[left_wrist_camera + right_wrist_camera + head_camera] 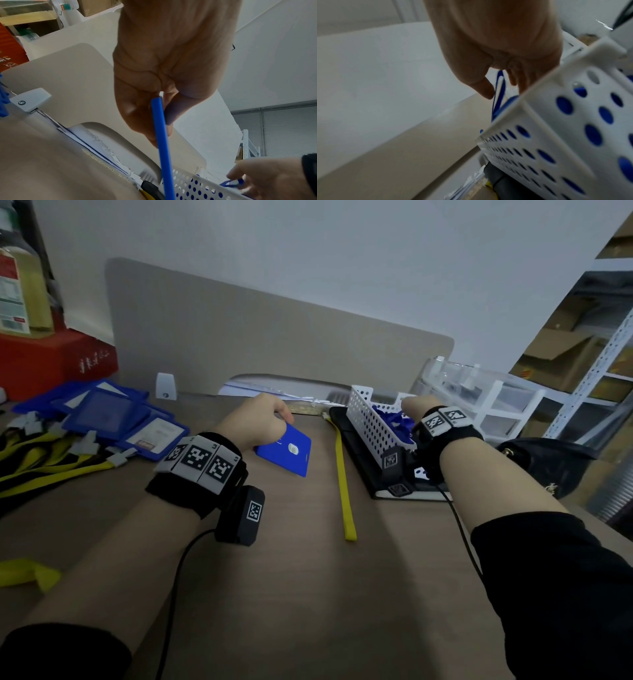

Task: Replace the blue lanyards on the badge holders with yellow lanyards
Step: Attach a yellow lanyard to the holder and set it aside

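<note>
Left hand (255, 419): fingers curled, pinching 1 blue badge holder (286, 451) at its near upper corner. The holder is tilted, its far lower edge at or near the table (291, 594); contact cannot be told. In the left wrist view the holder shows edge-on as a thin blue strip (162, 142) between thumb and fingers (137, 121).

Right hand (416, 405): reaches over the rim of the white perforated basket (368, 422). In the right wrist view its fingers (483, 88) are narrow, with a blue lanyard (498, 94) loop running between thumb and fingers and down into the basket (556, 121). The picture is blurred; whether the fingers actually pinch the loop cannot be told.

Containers:
- White basket: holds a heap of blue lanyards (397, 422), visible over the rim and through the holes. It sits on a black notebook (363, 463).
- Clear plastic drawer unit (479, 395): just behind and right of the basket; contents not legible.

On the table:
- 1 yellow lanyard (344, 484) lies stretched out between the held holder and the notebook, apart from both hands.
- Far left: a pile of blue badge holders (113, 416), with yellow lanyards (41, 467) clipped on beside it.
- 1 more yellow strap end (30, 575) at the near left edge.
- A red box (51, 361) stands behind the pile.
</note>
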A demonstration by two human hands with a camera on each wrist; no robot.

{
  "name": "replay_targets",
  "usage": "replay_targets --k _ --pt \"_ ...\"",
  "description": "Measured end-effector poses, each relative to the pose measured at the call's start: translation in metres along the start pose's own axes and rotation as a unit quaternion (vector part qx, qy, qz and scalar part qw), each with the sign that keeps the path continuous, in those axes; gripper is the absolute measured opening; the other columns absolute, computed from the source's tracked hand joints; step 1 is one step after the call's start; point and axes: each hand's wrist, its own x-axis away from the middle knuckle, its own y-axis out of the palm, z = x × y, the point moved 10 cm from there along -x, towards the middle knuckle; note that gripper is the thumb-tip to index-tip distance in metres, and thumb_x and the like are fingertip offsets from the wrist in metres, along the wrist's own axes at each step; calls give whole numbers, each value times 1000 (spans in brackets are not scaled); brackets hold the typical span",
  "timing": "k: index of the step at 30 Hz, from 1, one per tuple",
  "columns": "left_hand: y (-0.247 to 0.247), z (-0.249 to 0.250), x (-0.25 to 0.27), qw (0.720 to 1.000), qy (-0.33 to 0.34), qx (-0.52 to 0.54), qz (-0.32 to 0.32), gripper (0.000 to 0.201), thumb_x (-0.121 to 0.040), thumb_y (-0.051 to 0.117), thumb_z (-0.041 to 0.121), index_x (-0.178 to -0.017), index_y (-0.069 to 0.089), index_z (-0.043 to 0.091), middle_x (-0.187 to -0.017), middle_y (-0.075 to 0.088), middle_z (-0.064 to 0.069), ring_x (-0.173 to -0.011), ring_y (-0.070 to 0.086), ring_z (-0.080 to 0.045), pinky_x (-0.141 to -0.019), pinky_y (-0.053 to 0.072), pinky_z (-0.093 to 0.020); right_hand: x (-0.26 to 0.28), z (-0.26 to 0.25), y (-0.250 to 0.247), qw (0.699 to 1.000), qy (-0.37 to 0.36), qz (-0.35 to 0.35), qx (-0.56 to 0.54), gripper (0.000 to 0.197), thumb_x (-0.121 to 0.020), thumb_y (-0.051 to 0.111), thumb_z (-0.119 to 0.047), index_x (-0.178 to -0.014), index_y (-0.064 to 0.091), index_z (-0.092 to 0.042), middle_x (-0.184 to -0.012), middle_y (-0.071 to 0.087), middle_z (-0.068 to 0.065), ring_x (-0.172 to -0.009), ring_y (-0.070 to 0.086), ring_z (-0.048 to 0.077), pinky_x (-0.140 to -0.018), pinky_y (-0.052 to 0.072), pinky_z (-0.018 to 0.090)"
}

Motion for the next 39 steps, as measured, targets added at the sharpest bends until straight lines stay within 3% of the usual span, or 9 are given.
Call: replay_targets --k 4,7,12,17,20,25,31,36,39 --pt "3 1 -1 1000 1 6 -5 23 -95 43 4 -98 62 16 -93 57 -4 -94 59 -22 -55 43 -23 6 9 -25 992 54 83 -79 65 -95 50 -19 -149 18 -4 -148 34 16 -131 42 30 -101 43 33" --pt "2 -1 -2 1000 -3 12 1 21 -95 43 4 -97 60 17 -96 56 -6 -95 58 -22 -52 42 -22 18 -8 -30 989 29 135 -47 70 -88 55 -15 -147 18 -7 -150 22 17 -134 32 34 -109 36 43" --pt "-1 -2 -10 1000 -9 9 17 21 -92 45 4 -102 59 18 -81 52 1 -67 53 -14 -44 35 -22 31 -57 6 990 -97 100 -13 49 -81 50 -11 -130 47 -20 -146 24 9 -134 23 33 -112 28 46" --pt "0 -19 -16 999 -30 3 8 21 -91 49 6 -105 58 18 -75 48 3 -61 48 -11 -46 35 -24 40 -94 76 986 -160 -40 8 29 -80 53 -22 -105 68 -18 -116 64 11 -116 52 32 -102 44 39" --pt "-4 -32 -22 999 -37 28 9 21 -90 51 6 -107 59 15 -78 49 4 -65 50 -11 -46 36 -23 32 -87 122 976 -137 -132 101 43 -88 53 -25 -126 58 -5 -131 56 17 -123 51 33 -92 44 30" --pt "-12 -48 -28 997 -50 46 25 17 -91 50 8 -99 59 19 -97 56 -4 -72 57 -16 -46 40 -23 37 -48 166 929 -55 -274 244 53 -106 27 -24 -149 14 3 -158 16 17 -146 17 25 -114 19 30" --pt "-16 -50 -25 998 -58 25 18 18 -91 50 9 -99 59 23 -102 55 -3 -87 59 -21 -49 42 -24 26 -44 178 925 -74 -270 258 55 -101 43 -28 -149 27 -6 -155 28 12 -143 27 25 -113 26 35" --pt "-21 -47 -17 997 -67 17 19 22 -90 47 9 -103 60 21 -93 55 -3 -82 59 -20 -47 41 -24 27 -42 179 923 -91 -263 267 56 -96 52 -35 -143 40 -7 -148 40 9 -136 38 24 -95 34 27" --pt "-25 -44 -14 997 -66 13 27 24 -90 45 7 -105 59 20 -88 52 -1 -81 56 -21 -46 40 -24 40 -46 184 907 -115 -286 288 55 -94 52 -38 -138 45 -5 -143 44 10 -132 41 27 -107 35 36"
